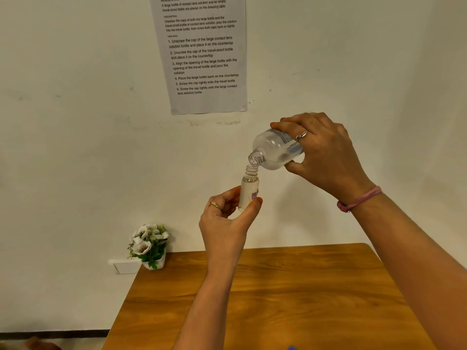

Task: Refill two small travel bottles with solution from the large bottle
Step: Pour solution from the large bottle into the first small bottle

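Note:
My right hand [326, 152] grips the large clear bottle [274, 149], uncapped and tipped down to the left, with its open neck right above the mouth of a small travel bottle [249, 189]. My left hand [227, 218] holds that small bottle upright by its lower part, well above the table in front of the wall. The small bottle has no cap and bears a red and blue label. Clear liquid lies in the large bottle's lower side. No second travel bottle and no caps are in view.
A wooden table [290, 299] fills the lower middle and right. A small white pot of artificial white flowers [149, 245] stands at its far left corner against the white wall. A printed instruction sheet [202, 54] hangs on the wall above.

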Demonstrator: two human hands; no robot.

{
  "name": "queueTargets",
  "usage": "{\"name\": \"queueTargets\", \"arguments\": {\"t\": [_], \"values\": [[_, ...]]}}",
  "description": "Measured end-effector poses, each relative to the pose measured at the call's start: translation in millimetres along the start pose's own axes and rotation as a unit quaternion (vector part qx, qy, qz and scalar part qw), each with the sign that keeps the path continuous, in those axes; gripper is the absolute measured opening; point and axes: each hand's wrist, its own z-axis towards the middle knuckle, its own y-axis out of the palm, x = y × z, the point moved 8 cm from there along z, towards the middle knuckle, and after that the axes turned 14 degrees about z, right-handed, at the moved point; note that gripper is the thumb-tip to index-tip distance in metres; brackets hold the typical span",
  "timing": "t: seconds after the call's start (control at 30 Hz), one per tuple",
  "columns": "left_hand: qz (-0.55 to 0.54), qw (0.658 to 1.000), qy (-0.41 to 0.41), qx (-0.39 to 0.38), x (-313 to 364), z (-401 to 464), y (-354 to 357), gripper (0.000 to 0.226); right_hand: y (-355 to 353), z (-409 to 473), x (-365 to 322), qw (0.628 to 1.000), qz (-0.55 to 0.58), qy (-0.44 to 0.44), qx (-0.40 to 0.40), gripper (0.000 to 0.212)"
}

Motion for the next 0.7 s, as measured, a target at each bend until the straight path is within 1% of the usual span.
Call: {"name": "queueTargets", "arguments": {"t": [0.7], "values": [[-0.011,1.0,0.006,0.002,3.8,-0.4,-0.4,0.033,-0.8,0.1,-1.1,1.0,-0.002,0.006,-0.001,0.061]]}}
